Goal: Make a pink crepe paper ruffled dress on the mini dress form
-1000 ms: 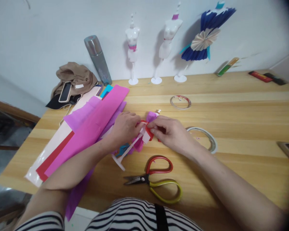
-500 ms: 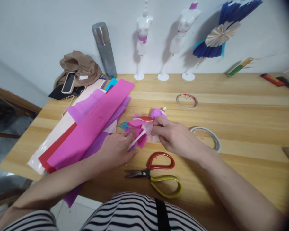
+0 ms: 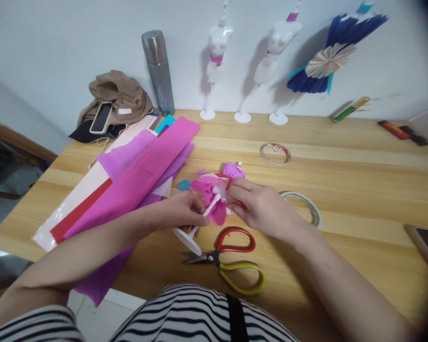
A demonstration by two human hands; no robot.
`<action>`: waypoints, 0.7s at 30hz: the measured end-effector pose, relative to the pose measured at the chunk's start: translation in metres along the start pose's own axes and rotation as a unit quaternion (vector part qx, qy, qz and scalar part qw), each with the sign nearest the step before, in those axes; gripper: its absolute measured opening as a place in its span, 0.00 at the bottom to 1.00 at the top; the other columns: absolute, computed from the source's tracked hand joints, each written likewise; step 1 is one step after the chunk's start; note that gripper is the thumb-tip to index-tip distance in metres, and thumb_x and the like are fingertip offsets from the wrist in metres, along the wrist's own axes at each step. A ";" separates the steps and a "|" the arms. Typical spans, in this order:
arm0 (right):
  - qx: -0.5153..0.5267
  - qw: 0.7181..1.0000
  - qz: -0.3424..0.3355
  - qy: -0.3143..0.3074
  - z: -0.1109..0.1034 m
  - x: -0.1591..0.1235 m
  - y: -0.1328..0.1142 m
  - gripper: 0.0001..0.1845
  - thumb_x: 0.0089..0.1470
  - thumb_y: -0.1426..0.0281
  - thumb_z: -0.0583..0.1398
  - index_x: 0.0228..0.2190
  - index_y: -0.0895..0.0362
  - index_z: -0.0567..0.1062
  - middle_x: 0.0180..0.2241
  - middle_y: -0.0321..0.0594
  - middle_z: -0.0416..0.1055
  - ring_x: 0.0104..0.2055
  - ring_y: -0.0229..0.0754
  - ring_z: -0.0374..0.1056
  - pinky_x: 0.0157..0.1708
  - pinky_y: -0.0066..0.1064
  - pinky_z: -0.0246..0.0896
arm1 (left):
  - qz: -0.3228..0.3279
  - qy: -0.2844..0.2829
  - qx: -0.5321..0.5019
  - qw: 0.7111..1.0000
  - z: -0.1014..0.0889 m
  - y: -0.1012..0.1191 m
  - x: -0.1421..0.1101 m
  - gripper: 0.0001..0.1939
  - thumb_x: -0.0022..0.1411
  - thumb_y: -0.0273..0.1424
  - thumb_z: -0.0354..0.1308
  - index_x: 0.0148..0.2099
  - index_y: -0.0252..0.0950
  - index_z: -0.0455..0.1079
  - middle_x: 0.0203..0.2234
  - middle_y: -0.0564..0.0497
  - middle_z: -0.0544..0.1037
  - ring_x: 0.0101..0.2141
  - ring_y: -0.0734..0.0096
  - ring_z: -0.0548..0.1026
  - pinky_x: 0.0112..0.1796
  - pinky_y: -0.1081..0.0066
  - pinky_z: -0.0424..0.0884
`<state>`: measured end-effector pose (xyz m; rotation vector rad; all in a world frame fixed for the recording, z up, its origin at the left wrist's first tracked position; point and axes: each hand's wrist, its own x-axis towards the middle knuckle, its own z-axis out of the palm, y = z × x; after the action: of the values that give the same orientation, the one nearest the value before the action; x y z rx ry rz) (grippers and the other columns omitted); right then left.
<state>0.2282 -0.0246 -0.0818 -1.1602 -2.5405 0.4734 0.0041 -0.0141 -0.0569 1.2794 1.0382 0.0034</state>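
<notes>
A small white mannequin stand (image 3: 187, 241) is tilted over the table, its round base toward me. My left hand (image 3: 185, 211) is closed around its stem. At the far end of the stem, pink crepe paper (image 3: 217, 209) flares out like a skirt. My right hand (image 3: 251, 202) pinches at the right side of this paper, with fingertips partly hidden. A purple crumpled paper piece (image 3: 234, 170) lies just beyond. Below both hands are scissors (image 3: 214, 258) with one red and one yellow handle, lying on the table. A blue paper scrap (image 3: 183, 185) is left of the skirt.
Stacked crepe paper sheets (image 3: 139, 185) cover the left side. Tape rolls (image 3: 275, 154) lie to the right. Along the wall stand a grey flask (image 3: 159, 71), white mannequins (image 3: 219, 52) and one in a blue pleated dress (image 3: 319, 71). A phone (image 3: 102, 118) rests on brown cloth.
My left hand has changed its hold on the stem, and the white round base has come into view. The pink skirt is turned, its opening more toward me. My right hand stays at the paper.
</notes>
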 end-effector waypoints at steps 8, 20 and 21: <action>-0.002 0.999 -0.030 -0.022 -0.003 0.000 -0.002 0.16 0.62 0.77 0.51 0.33 0.53 0.77 0.39 0.48 0.74 0.36 0.48 0.71 0.32 0.36 0.62 | 0.011 -0.008 -0.018 1.000 -0.003 -0.007 0.007 0.12 0.51 0.32 0.61 0.20 0.32 0.68 0.11 0.55 0.68 0.14 0.81 0.62 0.15 0.80 0.55; 0.085 0.995 -0.045 0.020 -0.001 -0.003 0.010 0.14 0.58 0.80 0.54 0.31 0.54 0.77 0.34 0.45 0.72 0.36 0.45 0.70 0.32 0.34 0.64 | -0.011 -0.002 -0.006 1.000 -0.007 -0.013 0.007 0.11 0.53 0.30 0.58 0.20 0.34 0.65 0.11 0.57 0.67 0.12 0.81 0.62 0.15 0.80 0.57; 0.089 0.994 -0.049 0.029 0.000 -0.003 0.012 0.14 0.58 0.80 0.54 0.31 0.54 0.77 0.34 0.44 0.72 0.36 0.45 0.70 0.32 0.34 0.64 | -0.017 -0.003 -0.002 1.000 -0.007 -0.012 0.007 0.12 0.53 0.29 0.57 0.20 0.34 0.65 0.10 0.58 0.66 0.12 0.81 0.61 0.15 0.80 0.57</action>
<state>0.2380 -0.0195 -0.0867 -0.9666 -2.4359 0.6178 -0.0022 -0.0092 -0.0697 1.2575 1.0539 -0.0233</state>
